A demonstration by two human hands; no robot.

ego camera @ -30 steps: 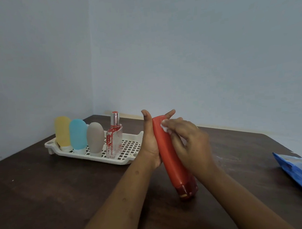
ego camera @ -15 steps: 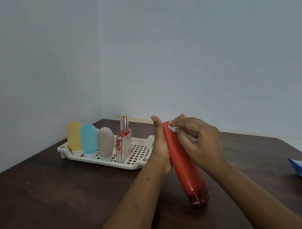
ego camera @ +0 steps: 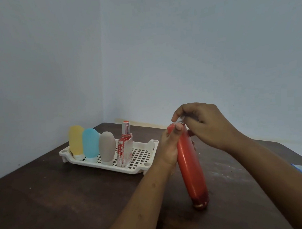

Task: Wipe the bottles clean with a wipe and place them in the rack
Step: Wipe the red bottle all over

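The red bottle (ego camera: 189,165) stood tilted a little right of the frame's centre, its dark banded end down on the table (ego camera: 63,202). The left hand (ego camera: 169,149) gripped its upper half with the thumb across the front, while the right hand (ego camera: 205,124) pinched a small white wipe (ego camera: 180,119) against its top end. It looked mid-wipe and not yet racked, whereas in the white rack (ego camera: 147,164) at centre left a yellow bottle (ego camera: 76,140), blue bottle (ego camera: 90,142), grey bottle (ego camera: 107,146) and glass spray bottle (ego camera: 125,149) already stood upright, with open grid left beside them.
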